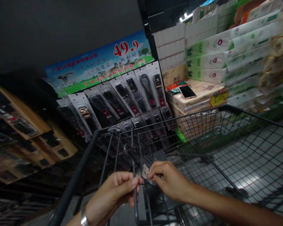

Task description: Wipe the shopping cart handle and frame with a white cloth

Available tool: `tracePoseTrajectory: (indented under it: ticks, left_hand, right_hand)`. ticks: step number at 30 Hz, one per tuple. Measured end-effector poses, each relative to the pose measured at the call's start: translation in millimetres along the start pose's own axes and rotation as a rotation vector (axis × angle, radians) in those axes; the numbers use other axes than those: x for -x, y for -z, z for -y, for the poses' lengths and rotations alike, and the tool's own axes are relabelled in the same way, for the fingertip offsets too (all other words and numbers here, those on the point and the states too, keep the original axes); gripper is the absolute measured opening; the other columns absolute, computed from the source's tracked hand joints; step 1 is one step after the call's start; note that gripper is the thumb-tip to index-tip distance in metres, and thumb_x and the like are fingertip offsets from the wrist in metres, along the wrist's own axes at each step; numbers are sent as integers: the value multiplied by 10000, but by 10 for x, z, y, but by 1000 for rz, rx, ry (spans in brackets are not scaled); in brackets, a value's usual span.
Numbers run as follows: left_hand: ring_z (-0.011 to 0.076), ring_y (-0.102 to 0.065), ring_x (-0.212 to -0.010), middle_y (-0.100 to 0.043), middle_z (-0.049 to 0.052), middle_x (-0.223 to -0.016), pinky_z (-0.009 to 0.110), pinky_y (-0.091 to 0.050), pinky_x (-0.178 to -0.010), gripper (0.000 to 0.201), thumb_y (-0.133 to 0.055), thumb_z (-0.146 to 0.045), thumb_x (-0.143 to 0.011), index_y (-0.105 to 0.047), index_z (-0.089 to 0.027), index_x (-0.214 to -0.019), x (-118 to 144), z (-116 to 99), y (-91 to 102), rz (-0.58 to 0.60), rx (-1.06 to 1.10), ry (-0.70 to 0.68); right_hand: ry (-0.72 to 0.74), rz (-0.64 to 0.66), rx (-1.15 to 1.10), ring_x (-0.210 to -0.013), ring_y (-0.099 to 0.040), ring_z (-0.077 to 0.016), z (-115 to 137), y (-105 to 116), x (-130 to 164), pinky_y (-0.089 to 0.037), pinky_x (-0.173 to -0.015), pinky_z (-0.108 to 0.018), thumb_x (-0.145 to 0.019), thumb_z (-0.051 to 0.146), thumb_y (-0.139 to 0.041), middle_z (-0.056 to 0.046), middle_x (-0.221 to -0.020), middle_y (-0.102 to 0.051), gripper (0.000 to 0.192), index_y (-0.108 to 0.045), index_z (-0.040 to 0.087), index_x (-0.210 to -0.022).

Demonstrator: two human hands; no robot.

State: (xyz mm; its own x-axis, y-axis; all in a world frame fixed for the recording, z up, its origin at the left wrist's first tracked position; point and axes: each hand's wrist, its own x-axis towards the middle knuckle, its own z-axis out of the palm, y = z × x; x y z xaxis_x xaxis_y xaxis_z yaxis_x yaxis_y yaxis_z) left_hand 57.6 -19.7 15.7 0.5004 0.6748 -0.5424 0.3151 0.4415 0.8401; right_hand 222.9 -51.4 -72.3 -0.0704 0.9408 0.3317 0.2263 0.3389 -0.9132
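Observation:
My left hand [118, 190], with a silver band at the wrist, is closed around a thin grey bar [133, 164] of the shopping cart [193, 121]. Its thumb and forefinger press together at the bar. Close by on the right, my right hand [167, 180] pinches a small pale, flat piece [145, 171] between thumb and fingertips. Whether that piece is paper, cloth or plastic I cannot tell. It lies against the cart's wires, and its lower end is hidden by the fingers. Both hands are over the cart's near end.
Packaged belts [122, 91] hang on a rack under a blue price sign [103, 62]. A phone [187, 92] rests on stacked tissue packs [191, 103]. More green-and-white packs [207, 59] are piled at right. Wooden display boxes [30, 125] stand at left.

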Motion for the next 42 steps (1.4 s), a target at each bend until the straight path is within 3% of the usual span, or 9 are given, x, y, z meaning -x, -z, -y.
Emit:
tracePoseTrajectory:
  ticks: [3,6,10,18,23,28,35,38,42]
  left_hand:
    - [60,-473,-493,-539,11,-610,172,-389,-488,354,-681,-404,-634,-620,-83,-771,3,1,-44,-8,14,-5]
    - [54,-460,-473,-527,3,-589,172,-391,-473,348,-677,-402,-640,-616,-84,-768,8,4,-75,-2,16,-15]
    - [58,-457,-440,-527,-1,-561,179,-393,-448,379,-684,-429,-620,-612,-90,-776,-11,30,-64,7,-3,-23]
    - [63,-482,-455,-547,11,-575,177,-405,-464,367,-664,-422,-647,-608,-85,-780,-8,37,22,16,-34,-21]
    - [65,-491,-457,-556,14,-585,183,-414,-470,378,-675,-424,-632,-608,-79,-771,3,25,18,28,-27,3]
    - [61,-483,-445,-550,6,-564,176,-406,-468,376,-649,-422,-662,-603,-75,-802,17,2,-33,24,-81,-14]
    - [54,-457,-446,-520,-8,-557,176,-409,-458,404,-690,-433,-604,-600,-75,-768,11,20,-67,13,-1,-3]
    - [53,-452,-444,-511,-11,-558,178,-408,-452,416,-691,-443,-601,-597,-75,-771,13,26,-87,16,30,3]
    - [53,-460,-455,-521,-4,-568,173,-404,-462,406,-681,-437,-619,-595,-75,-778,29,1,-118,4,36,8]
  right_hand:
    - [-27,-36,44,-718,-572,-120,38,119,-75,-431,-674,-236,-678,-6,-466,-17,-734,-628,252,-656,159,-695]
    - [-29,-256,39,-858,-560,-145,36,195,-312,-417,-801,-284,-699,33,-488,-34,-868,-634,250,-646,166,-841]
    - [-15,-375,-33,-949,-528,-149,-74,87,-613,-384,-887,-310,-712,53,-505,-58,-1002,-593,328,-604,161,-1005]
    - [48,-160,-93,-800,-538,-116,-136,-134,-484,-428,-758,-263,-711,24,-488,-30,-826,-564,246,-668,158,-811]
    - [31,-12,-127,-746,-542,-105,-41,24,-391,-423,-686,-232,-656,-7,-481,-20,-786,-580,258,-672,153,-722]
    - [-185,232,-302,-563,-503,-86,24,350,-475,-372,-522,-198,-561,33,-536,17,-621,-574,191,-666,144,-647]
    - [-473,-11,-158,-414,-397,-60,-15,496,-551,-261,-395,-176,-523,79,-557,64,-466,-472,147,-557,135,-659]
    - [-425,-19,-136,-463,-437,-70,-72,344,-538,-303,-422,-177,-503,75,-565,54,-518,-487,183,-532,142,-670]
    - [-300,27,-505,-641,-540,-100,-30,191,-519,-417,-582,-213,-536,95,-558,11,-743,-566,356,-531,158,-885]
